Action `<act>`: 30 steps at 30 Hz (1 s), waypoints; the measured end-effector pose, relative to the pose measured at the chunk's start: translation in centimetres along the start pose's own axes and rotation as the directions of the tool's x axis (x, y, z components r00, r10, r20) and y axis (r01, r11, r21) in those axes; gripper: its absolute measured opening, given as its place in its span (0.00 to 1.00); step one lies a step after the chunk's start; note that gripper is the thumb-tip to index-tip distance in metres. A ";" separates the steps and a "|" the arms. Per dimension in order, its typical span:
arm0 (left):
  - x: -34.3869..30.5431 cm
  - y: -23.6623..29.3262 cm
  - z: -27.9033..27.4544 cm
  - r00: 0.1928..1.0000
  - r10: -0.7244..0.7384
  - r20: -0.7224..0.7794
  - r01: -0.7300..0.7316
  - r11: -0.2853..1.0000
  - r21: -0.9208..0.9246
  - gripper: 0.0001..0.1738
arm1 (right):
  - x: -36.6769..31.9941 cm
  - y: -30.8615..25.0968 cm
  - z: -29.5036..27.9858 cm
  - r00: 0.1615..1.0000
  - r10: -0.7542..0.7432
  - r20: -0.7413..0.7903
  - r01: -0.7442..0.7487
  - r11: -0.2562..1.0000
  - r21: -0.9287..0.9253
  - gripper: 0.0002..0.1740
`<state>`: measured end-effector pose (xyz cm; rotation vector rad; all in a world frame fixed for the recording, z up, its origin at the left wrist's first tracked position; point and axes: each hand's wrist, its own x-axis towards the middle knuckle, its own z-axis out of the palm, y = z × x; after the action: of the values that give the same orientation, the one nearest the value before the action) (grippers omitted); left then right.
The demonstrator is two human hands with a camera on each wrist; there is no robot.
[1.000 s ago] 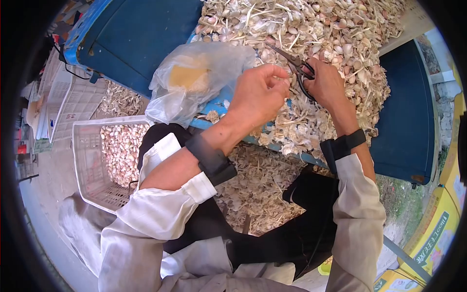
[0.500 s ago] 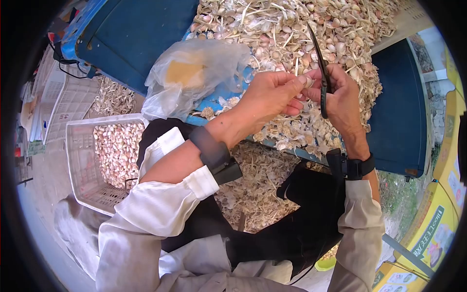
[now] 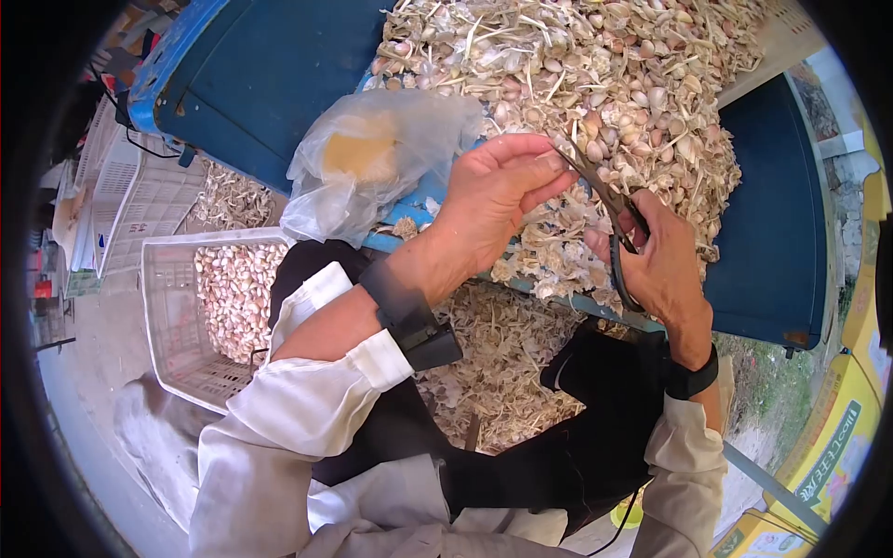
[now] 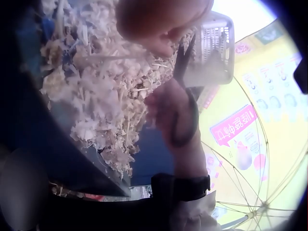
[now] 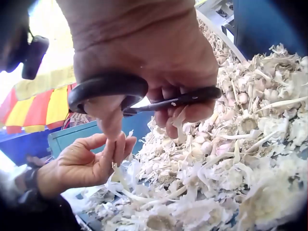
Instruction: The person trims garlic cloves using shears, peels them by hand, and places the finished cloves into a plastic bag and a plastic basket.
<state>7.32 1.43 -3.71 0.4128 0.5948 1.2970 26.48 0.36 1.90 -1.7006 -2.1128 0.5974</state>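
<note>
Fingertips (image 3: 544, 166) of the left hand (image 3: 493, 200) are pinched on a small garlic piece (image 5: 117, 169), met just right by black scissors (image 3: 609, 209) gripped through their loops by the right hand (image 3: 665, 270) over the garlic heap (image 3: 651, 84). Skin could be nicked if blades are closed so near.

Blue desk (image 3: 251, 84), piled across its middle and far side with garlic bulbs (image 3: 605, 74), dry stalks and papery skins mixed in. At the pile's near left edge, touching it, a crumpled clear plastic bag (image 3: 372, 158). Below, on the floor (image 3: 84, 409): a white crate (image 3: 163, 279) of trimmed garlic, beside a litter of cut stalks (image 3: 502, 344).
</note>
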 end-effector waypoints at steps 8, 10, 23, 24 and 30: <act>-0.1 0.0 0.2 0.998 0.057 0.014 -0.059 0.992 0.108 0.11 | -0.2 0.3 0.2 0.997 -0.030 0.069 0.033 0.999 -0.041 0.23; -0.3 0.3 0.3 0.995 0.085 0.049 -0.090 0.991 0.099 0.11 | -0.1 0.4 0.2 0.995 0.015 0.099 -0.024 0.996 0.090 0.21; -0.4 2.3 -1.3 0.985 -0.151 -0.080 0.162 0.975 0.151 0.09 | 11.3 4.2 5.6 0.990 -0.093 -0.102 0.060 0.956 -0.287 0.15; -0.2 2.2 -0.8 0.981 -0.156 -0.113 0.178 0.956 0.235 0.10 | 11.2 3.9 5.2 0.991 -0.084 -0.100 0.051 0.955 -0.292 0.15; 0.5 0.9 0.7 0.996 -0.072 -0.058 0.092 0.858 0.505 0.16 | 7.8 -0.6 1.1 0.955 -0.281 -0.098 0.275 0.959 -0.071 0.15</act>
<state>7.14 2.21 -2.69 0.7902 0.9825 1.0554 23.81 7.73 1.39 -1.3915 -2.2547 0.3571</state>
